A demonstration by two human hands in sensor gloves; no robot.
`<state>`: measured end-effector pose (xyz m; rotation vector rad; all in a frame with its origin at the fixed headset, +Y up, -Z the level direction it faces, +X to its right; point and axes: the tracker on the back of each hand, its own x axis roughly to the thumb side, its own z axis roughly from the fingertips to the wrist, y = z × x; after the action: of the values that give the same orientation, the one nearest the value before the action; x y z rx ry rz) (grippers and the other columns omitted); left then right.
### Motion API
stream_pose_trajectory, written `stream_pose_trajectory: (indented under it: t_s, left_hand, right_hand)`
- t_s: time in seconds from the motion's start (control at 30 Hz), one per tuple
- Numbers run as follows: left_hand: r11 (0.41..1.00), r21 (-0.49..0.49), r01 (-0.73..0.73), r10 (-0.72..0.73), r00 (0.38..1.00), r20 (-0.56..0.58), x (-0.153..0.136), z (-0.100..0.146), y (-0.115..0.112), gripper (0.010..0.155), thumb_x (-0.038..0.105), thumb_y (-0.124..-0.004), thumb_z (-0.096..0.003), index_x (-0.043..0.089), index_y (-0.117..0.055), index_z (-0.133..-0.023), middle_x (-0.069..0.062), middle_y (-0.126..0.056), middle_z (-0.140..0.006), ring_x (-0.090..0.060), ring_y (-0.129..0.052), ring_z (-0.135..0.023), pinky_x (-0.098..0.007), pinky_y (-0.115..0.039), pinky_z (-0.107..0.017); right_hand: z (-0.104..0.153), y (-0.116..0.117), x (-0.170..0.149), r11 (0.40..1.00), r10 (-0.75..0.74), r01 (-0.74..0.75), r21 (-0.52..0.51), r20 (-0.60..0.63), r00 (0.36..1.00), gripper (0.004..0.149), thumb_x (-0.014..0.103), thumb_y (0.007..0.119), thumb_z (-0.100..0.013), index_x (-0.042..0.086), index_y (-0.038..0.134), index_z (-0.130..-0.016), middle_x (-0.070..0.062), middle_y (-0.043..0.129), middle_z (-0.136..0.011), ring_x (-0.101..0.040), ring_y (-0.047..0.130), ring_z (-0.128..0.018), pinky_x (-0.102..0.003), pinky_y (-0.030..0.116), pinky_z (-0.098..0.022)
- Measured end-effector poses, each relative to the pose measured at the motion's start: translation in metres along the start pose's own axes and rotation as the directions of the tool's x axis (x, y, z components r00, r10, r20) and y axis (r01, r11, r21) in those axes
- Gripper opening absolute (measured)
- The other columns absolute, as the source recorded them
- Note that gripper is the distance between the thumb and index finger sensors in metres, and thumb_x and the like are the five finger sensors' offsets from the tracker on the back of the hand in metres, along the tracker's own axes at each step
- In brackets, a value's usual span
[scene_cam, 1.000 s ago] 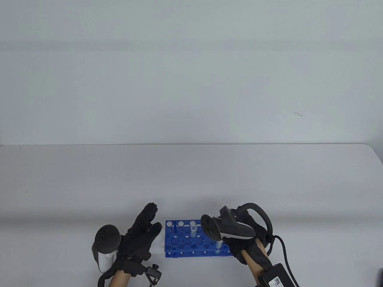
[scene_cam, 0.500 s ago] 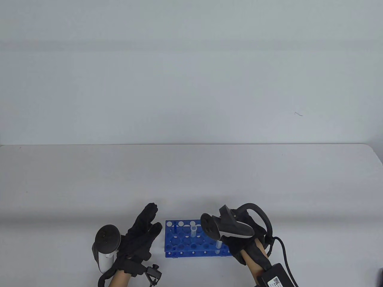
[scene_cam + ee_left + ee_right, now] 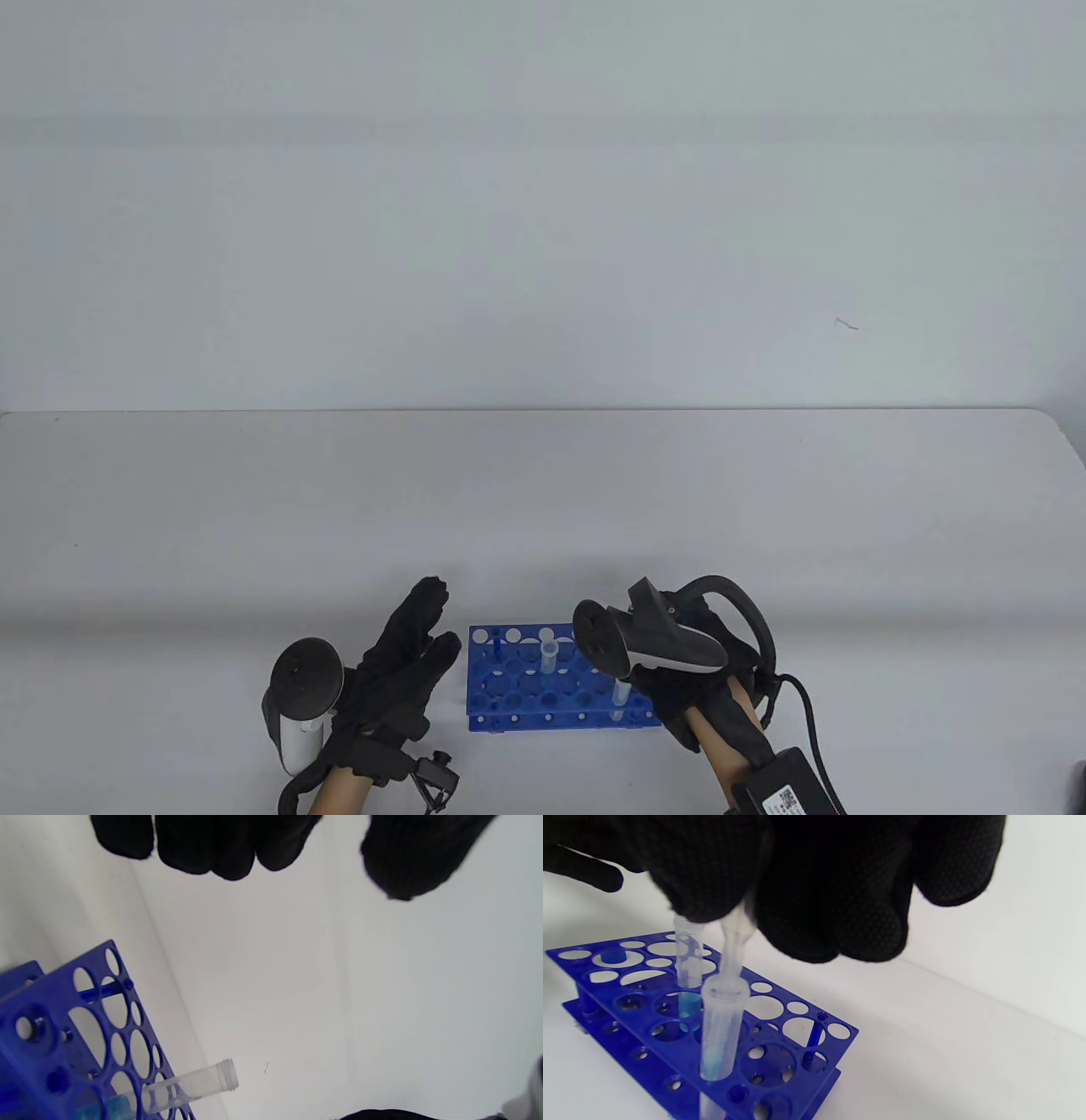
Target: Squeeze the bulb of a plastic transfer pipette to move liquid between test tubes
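Note:
A blue test tube rack (image 3: 543,683) stands at the table's front edge, between my hands. Two clear tubes stand in it: one in the middle (image 3: 549,666) and one at the front right (image 3: 619,698). In the right wrist view my right hand (image 3: 814,887) grips a clear plastic pipette (image 3: 732,946), whose stem goes down into the near tube (image 3: 721,1027). That tube holds a little blue liquid, and the far tube (image 3: 688,984) holds more. My left hand (image 3: 407,654) is open, fingers spread, just left of the rack and touching nothing.
The white table (image 3: 543,509) stretches back to a pale wall. A black cable and box (image 3: 776,785) hang from my right wrist. The rack (image 3: 63,1035) and one tube (image 3: 191,1086) also show in the left wrist view.
My right hand has shifted very slightly to the right over the front right tube. My left hand and the rack have not moved.

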<state>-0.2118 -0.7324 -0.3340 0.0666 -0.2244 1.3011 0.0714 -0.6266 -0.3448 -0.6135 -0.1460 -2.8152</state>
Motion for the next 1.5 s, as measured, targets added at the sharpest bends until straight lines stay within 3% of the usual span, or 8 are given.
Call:
stream_pose_trajectory:
  t_s: [0.2,0.43,0.53,0.67,0.83,0.97,1.5]
  left_hand:
    - [1.000,0.000,-0.001,0.001,1.000,0.001,0.000,0.000,0.000,0.088,0.066,-0.066,-0.0474,0.022,-0.038,-0.118,-0.013,-0.042,-0.124,-0.039,-0.045,-0.111,-0.061,-0.048,-0.081]
    - [1.000,0.001,0.000,0.000,1.000,0.002,0.000,0.000,0.000,0.088,0.066,-0.066,-0.0475,0.022,-0.038,-0.118,-0.013,-0.041,-0.124,-0.039,-0.045,-0.111,-0.062,-0.047,-0.081]
    - [1.000,0.001,0.001,-0.001,1.000,0.001,0.000,0.000,0.000,0.087,0.066,-0.066,-0.0475,0.022,-0.038,-0.118,-0.013,-0.041,-0.124,-0.039,-0.045,-0.111,-0.061,-0.047,-0.081]
    - [1.000,0.002,0.004,-0.004,1.000,0.000,0.000,0.000,0.000,0.088,0.066,-0.066,-0.0473,0.022,-0.038,-0.118,-0.013,-0.042,-0.124,-0.039,-0.045,-0.110,-0.061,-0.048,-0.081]
    - [1.000,0.001,0.005,-0.005,1.000,0.000,0.000,0.000,0.000,0.087,0.066,-0.066,-0.0474,0.022,-0.038,-0.118,-0.013,-0.041,-0.124,-0.038,-0.045,-0.111,-0.061,-0.048,-0.081]
    - [1.000,0.000,0.004,-0.004,1.000,-0.001,0.000,0.000,0.000,0.087,0.066,-0.066,-0.0474,0.022,-0.038,-0.118,-0.013,-0.042,-0.124,-0.039,-0.045,-0.111,-0.061,-0.047,-0.081]
    - [1.000,-0.002,0.009,-0.009,1.000,0.000,0.000,0.000,0.000,0.088,0.065,-0.066,-0.0474,0.022,-0.038,-0.118,-0.013,-0.042,-0.124,-0.039,-0.045,-0.110,-0.062,-0.047,-0.081]
  right_hand:
    - [0.018,-0.024,-0.014,0.996,-0.048,0.045,-0.082,-0.030,0.998,0.045,0.039,0.087,-0.033,0.022,0.090,-0.075,0.004,0.104,-0.058,-0.017,0.101,-0.049,-0.051,0.075,-0.059]
    - [0.059,-0.061,-0.039,0.960,-0.137,0.117,-0.253,-0.062,0.989,0.045,0.039,0.087,-0.034,0.022,0.089,-0.076,0.004,0.103,-0.058,-0.017,0.100,-0.049,-0.052,0.075,-0.059]
    - [0.072,-0.070,-0.042,0.920,-0.168,0.143,-0.366,-0.038,0.985,0.045,0.039,0.087,-0.034,0.022,0.089,-0.076,0.004,0.103,-0.058,-0.017,0.100,-0.050,-0.052,0.074,-0.060]
    - [0.068,-0.068,-0.036,0.847,-0.207,0.191,-0.497,0.024,0.978,0.044,0.039,0.085,-0.035,0.022,0.089,-0.076,0.004,0.103,-0.057,-0.017,0.100,-0.049,-0.052,0.075,-0.059]
    - [0.047,-0.055,-0.017,0.842,-0.187,0.195,-0.503,0.067,0.980,0.044,0.039,0.084,-0.035,0.022,0.089,-0.076,0.005,0.103,-0.057,-0.017,0.100,-0.049,-0.052,0.075,-0.059]
    - [0.031,-0.045,-0.003,0.885,-0.142,0.158,-0.439,0.068,0.987,0.045,0.039,0.084,-0.035,0.022,0.088,-0.077,0.004,0.103,-0.059,-0.017,0.099,-0.050,-0.052,0.074,-0.060]
    - [0.020,-0.032,0.017,0.903,-0.021,0.048,-0.426,0.068,0.997,0.044,0.035,0.085,-0.035,0.023,0.087,-0.077,0.005,0.102,-0.060,-0.016,0.099,-0.051,-0.053,0.074,-0.060]
